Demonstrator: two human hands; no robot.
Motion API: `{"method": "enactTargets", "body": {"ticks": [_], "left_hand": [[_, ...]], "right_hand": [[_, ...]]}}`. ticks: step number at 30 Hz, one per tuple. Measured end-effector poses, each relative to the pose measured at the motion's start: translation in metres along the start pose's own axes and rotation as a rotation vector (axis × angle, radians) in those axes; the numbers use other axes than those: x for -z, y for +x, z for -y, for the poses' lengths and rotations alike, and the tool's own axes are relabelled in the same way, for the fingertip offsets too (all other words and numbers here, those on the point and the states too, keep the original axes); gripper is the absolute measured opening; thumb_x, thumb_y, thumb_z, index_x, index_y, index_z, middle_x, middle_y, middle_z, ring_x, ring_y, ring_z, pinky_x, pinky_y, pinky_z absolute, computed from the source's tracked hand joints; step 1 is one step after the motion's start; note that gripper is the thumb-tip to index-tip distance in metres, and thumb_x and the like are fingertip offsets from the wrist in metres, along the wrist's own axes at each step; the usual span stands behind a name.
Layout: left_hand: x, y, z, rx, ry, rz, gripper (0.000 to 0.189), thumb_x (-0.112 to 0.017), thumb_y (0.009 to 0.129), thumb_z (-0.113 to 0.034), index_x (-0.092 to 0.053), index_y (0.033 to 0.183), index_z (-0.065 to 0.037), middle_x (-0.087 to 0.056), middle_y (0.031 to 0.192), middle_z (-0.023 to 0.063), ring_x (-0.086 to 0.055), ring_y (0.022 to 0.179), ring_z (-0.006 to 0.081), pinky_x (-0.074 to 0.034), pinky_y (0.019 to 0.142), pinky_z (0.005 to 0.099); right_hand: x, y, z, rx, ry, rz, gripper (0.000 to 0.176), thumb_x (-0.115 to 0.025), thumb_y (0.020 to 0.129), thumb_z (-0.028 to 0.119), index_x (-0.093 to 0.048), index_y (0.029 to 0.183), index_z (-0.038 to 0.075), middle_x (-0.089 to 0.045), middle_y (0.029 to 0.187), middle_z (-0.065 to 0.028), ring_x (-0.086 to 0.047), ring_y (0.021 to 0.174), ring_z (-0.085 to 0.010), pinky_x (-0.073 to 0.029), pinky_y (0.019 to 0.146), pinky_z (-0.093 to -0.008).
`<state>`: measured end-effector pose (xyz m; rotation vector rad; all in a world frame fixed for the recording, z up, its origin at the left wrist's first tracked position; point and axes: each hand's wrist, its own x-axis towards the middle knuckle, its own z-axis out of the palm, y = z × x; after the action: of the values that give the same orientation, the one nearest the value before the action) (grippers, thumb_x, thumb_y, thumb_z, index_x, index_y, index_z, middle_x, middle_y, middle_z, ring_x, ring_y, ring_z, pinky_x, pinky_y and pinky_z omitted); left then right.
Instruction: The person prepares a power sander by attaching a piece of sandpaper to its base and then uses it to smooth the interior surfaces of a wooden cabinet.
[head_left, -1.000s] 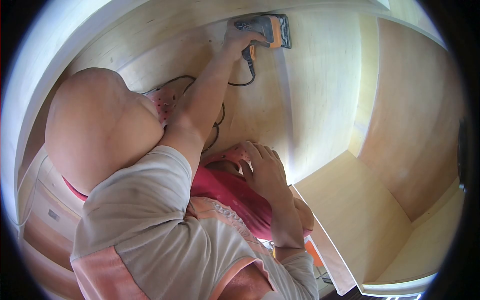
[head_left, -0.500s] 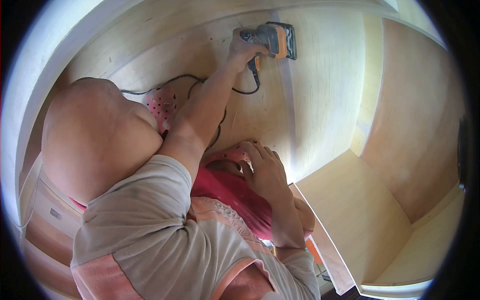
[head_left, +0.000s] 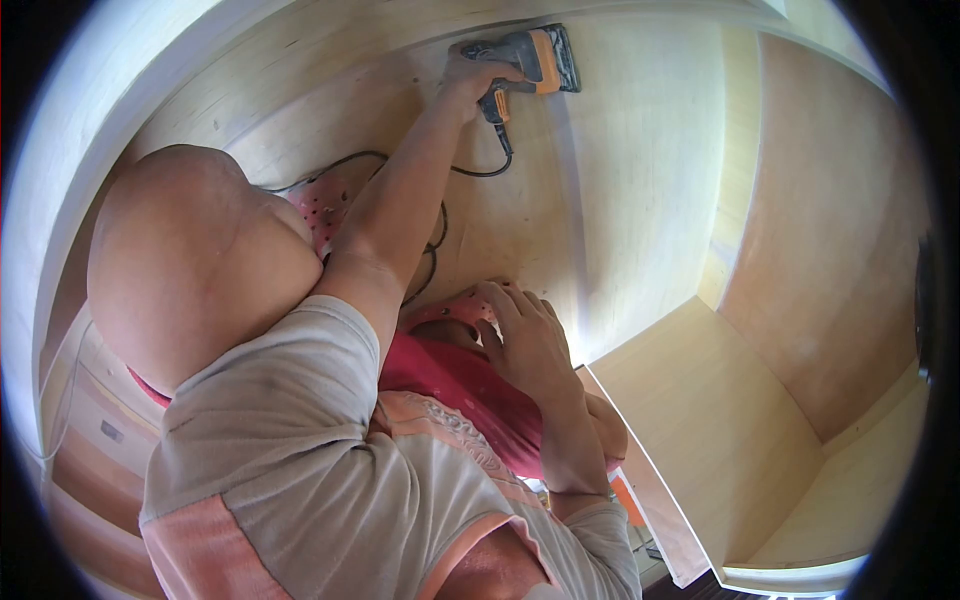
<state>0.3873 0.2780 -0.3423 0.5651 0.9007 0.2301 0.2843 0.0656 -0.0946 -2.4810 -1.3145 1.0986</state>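
Observation:
My left hand (head_left: 468,82) is wrapped round the grip of an orange and black electric sander (head_left: 540,62), my arm stretched far forward. The sander's flat pad faces the pale plywood panel (head_left: 650,190), near its far edge. A black cord (head_left: 482,172) hangs from the grip and loops back under my forearm. Closer to my body, my right hand (head_left: 530,345) has its fingers slightly spread and curved, holding no tool. It lies beside a pink clog with holes (head_left: 455,308) and over my leg in red cloth (head_left: 470,390). My fingertips' contact there is partly hidden.
My bare knee (head_left: 200,270) bulges at the left, with the other pink clog (head_left: 325,208) beside it. An open wooden compartment (head_left: 715,420) stands at the right, against a brown side panel (head_left: 830,230). A pale curved edge (head_left: 90,130) borders the left.
The sander in my left hand has moved slightly up and left across the panel, its cord shifting with it. My right hand stays in place.

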Motion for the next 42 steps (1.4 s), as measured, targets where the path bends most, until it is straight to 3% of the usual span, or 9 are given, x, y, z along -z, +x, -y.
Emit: {"method": "enactTargets", "body": {"ticks": [6, 8, 15, 17, 27, 30, 33, 35, 42], "left_hand": [[-0.005, -0.010, -0.004, -0.096, 0.082, -0.142, 0.044, -0.077, 0.061, 0.003, -0.057, 0.100, 0.003, -0.063, 0.093, 0.0142, -0.065, 0.080, 0.0227, -0.057, 0.065, 0.0362], [0.005, 0.016, 0.016, -0.082, -0.047, 0.024, 0.051, -0.077, 0.058, 0.006, -0.052, 0.102, 0.004, -0.063, 0.092, 0.0137, -0.065, 0.080, 0.0241, -0.057, 0.065, 0.0343], [0.000, -0.007, -0.004, -0.142, -0.135, -0.006, 0.039, -0.075, 0.060, 0.007, -0.057, 0.094, 0.003, -0.064, 0.089, 0.0139, -0.065, 0.078, 0.0242, -0.056, 0.063, 0.0343], [0.002, -0.008, -0.008, -0.038, -0.072, 0.074, 0.032, -0.074, 0.063, 0.006, -0.061, 0.092, 0.002, -0.064, 0.088, 0.0137, -0.065, 0.078, 0.0235, -0.056, 0.064, 0.0347], [0.018, 0.031, 0.024, -0.026, -0.037, 0.128, 0.027, -0.073, 0.068, -0.001, -0.063, 0.093, 0.001, -0.065, 0.090, 0.0108, -0.064, 0.081, 0.0211, -0.057, 0.066, 0.0380], [0.019, 0.033, 0.021, -0.004, 0.000, 0.107, 0.034, -0.073, 0.067, -0.002, -0.060, 0.098, 0.000, -0.064, 0.091, 0.0096, -0.063, 0.081, 0.0208, -0.057, 0.066, 0.0380], [0.008, -0.001, 0.013, 0.143, 0.054, 0.098, 0.043, -0.074, 0.064, 0.000, -0.056, 0.103, 0.000, -0.063, 0.093, 0.0090, -0.063, 0.078, 0.0212, -0.057, 0.065, 0.0356], [0.001, -0.011, 0.029, 0.103, -0.018, 0.042, 0.082, -0.078, 0.050, 0.008, -0.035, 0.119, 0.004, -0.055, 0.103, 0.0154, -0.060, 0.086, 0.0245, -0.055, 0.069, 0.0361], [-0.002, -0.011, 0.031, 0.018, -0.041, 0.036, 0.083, -0.078, 0.049, 0.008, -0.033, 0.119, 0.005, -0.055, 0.101, 0.0152, -0.060, 0.088, 0.0248, -0.055, 0.071, 0.0349]], "right_hand": [[-0.003, -0.006, -0.005, -0.017, -0.011, -0.010, 0.037, -0.064, 0.078, 0.010, -0.052, 0.113, 0.006, -0.060, 0.099, -0.0124, -0.058, 0.092, -0.0313, -0.045, 0.080, -0.0411], [-0.005, -0.007, -0.007, -0.022, -0.013, -0.015, 0.037, -0.064, 0.078, 0.010, -0.052, 0.113, 0.007, -0.060, 0.099, -0.0124, -0.058, 0.092, -0.0313, -0.045, 0.080, -0.0412], [-0.011, -0.010, -0.012, -0.053, -0.023, 0.008, 0.037, -0.065, 0.077, 0.010, -0.052, 0.112, 0.009, -0.061, 0.100, -0.0116, -0.058, 0.092, -0.0306, -0.045, 0.080, -0.0414], [-0.013, -0.011, -0.014, -0.056, -0.028, -0.001, 0.037, -0.065, 0.077, 0.010, -0.052, 0.111, 0.009, -0.061, 0.099, -0.0115, -0.058, 0.092, -0.0305, -0.045, 0.080, -0.0413], [-0.016, -0.006, -0.019, -0.046, -0.040, 0.016, 0.038, -0.064, 0.079, 0.012, -0.051, 0.114, 0.007, -0.061, 0.096, -0.0120, -0.058, 0.092, -0.0302, -0.045, 0.081, -0.0414], [-0.012, 0.015, -0.013, -0.045, -0.041, 0.035, 0.038, -0.064, 0.079, 0.012, -0.051, 0.114, 0.007, -0.061, 0.097, -0.0123, -0.058, 0.092, -0.0303, -0.045, 0.082, -0.0416], [-0.008, 0.030, -0.004, -0.017, -0.043, 0.032, 0.039, -0.064, 0.079, 0.012, -0.051, 0.115, 0.006, -0.060, 0.098, -0.0124, -0.058, 0.092, -0.0306, -0.045, 0.082, -0.0415], [-0.003, 0.028, -0.002, 0.002, -0.047, 0.026, 0.040, -0.064, 0.078, 0.012, -0.051, 0.115, 0.006, -0.060, 0.098, -0.0124, -0.058, 0.092, -0.0307, -0.045, 0.081, -0.0414], [0.006, 0.023, 0.003, 0.016, -0.078, 0.064, 0.041, -0.062, 0.079, 0.013, -0.051, 0.118, 0.003, -0.061, 0.101, -0.0141, -0.057, 0.096, -0.0309, -0.045, 0.083, -0.0418]]}}
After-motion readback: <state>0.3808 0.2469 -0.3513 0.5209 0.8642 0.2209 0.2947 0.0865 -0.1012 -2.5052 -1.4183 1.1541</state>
